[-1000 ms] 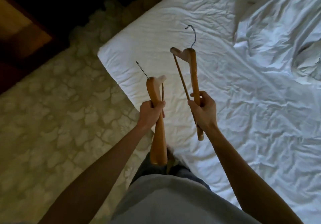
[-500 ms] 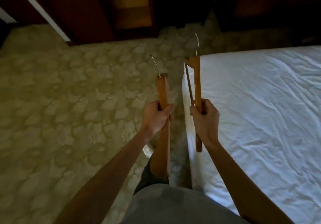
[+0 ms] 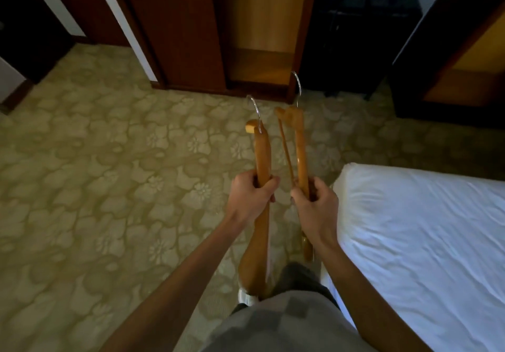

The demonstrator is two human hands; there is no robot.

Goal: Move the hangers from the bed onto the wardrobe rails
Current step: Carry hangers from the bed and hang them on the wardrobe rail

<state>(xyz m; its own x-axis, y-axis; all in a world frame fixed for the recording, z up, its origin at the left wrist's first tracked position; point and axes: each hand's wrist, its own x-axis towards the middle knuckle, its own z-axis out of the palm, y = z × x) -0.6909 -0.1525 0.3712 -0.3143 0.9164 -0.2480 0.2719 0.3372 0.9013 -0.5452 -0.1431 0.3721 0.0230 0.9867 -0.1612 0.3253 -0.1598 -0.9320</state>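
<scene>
My left hand [image 3: 250,197] grips a wooden hanger [image 3: 263,155] seen edge-on, its metal hook pointing away from me. My right hand [image 3: 314,205] grips a second wooden hanger [image 3: 300,144] with a thin crossbar, hook also pointing forward. Both hangers are held over the carpet, side by side and apart. The bed [image 3: 426,231] with its white sheet lies to my right. Ahead stands the open wardrobe [image 3: 259,29], with a light wood interior and dark red-brown doors. No rail is in view.
Patterned beige carpet [image 3: 109,174] covers the floor between me and the wardrobe. A dark luggage stand or low cabinet [image 3: 352,37] sits right of the wardrobe. Another dark cabinet with a yellow panel [image 3: 464,59] stands at far right. A doorway is at far left.
The view has swung from the bed toward the wardrobe. Both hands keep their hangers and now hold them over the carpet, closer together, with the bed shifted to the right.
</scene>
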